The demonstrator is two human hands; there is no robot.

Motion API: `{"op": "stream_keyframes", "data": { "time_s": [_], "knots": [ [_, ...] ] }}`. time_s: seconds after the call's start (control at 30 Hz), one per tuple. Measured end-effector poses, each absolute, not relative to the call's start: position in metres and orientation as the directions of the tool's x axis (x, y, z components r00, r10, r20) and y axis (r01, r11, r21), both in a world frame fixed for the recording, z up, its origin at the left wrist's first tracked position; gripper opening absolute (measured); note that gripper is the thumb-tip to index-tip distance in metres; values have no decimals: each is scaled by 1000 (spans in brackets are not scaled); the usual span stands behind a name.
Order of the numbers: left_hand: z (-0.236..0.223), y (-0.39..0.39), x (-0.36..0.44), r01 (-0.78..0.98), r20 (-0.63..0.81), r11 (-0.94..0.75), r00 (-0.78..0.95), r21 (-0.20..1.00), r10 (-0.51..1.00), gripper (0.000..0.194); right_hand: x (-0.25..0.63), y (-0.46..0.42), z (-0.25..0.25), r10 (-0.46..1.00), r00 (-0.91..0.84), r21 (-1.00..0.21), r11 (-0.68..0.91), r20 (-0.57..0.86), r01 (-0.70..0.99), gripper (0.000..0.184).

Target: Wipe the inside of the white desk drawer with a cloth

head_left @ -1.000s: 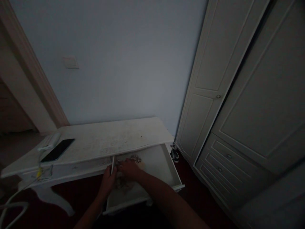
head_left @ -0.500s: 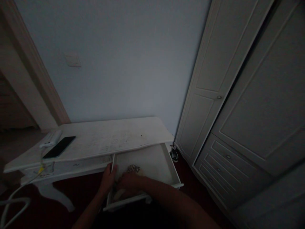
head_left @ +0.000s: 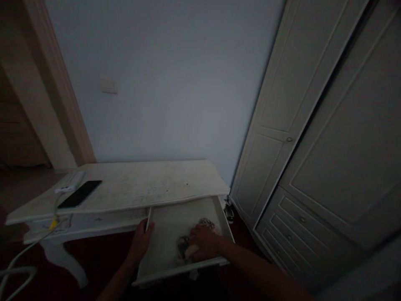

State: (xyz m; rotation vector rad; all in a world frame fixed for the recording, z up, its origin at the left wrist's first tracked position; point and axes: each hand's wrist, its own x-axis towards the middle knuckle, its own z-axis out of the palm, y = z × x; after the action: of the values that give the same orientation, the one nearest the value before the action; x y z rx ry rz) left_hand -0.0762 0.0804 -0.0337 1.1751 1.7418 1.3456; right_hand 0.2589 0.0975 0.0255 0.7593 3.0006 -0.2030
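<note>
A white drawer point(head_left: 163, 223) is pulled out from the white table. My left hand point(head_left: 144, 236) is closed around the drawer's left side wall. Inside the drawer, toward its front right, my right hand point(head_left: 205, 241) has its fingers over a soft-looking bundle of patterned cloth point(head_left: 207, 223), light with dark markings. More of the dark-and-light cloth point(head_left: 181, 246) shows left of those fingers, somewhat blurred. The dim light hides what exactly the cloth pieces are, and my right palm covers part of them.
On the white table point(head_left: 150, 179) lie a dark phone point(head_left: 80, 194) and a white power strip point(head_left: 73, 182) with a cable point(head_left: 19, 261) hanging down at left. A white wardrobe point(head_left: 269, 163) stands at right. Shoes point(head_left: 229, 214) are on the floor beside the table.
My right hand has moved right inside the drawer, and the patterned cloth has shifted right with it. My left hand stays on the drawer's left wall. The view has tilted slightly.
</note>
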Motion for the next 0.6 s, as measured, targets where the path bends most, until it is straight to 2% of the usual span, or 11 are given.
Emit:
{"op": "stream_keyframes", "data": {
  "time_s": [0.2, 0.4, 0.6],
  "knots": [
    [-34, 79, -76, 267, 47, 68, -404, 961, 913, 64, 289, 99, 25, 716, -694, -75, 690, -69, 720, 61],
    [-32, 78, -75, 272, 53, 66, -408, 960, 912, 66, 273, 126, 27, 899, -431, -154, 439, 85, 885, 48],
    [-35, 81, -77, 274, 40, 81, -411, 958, 911, 67, 219, 156, 30, 974, -144, -203, 179, 177, 963, 52]
  ]
}}
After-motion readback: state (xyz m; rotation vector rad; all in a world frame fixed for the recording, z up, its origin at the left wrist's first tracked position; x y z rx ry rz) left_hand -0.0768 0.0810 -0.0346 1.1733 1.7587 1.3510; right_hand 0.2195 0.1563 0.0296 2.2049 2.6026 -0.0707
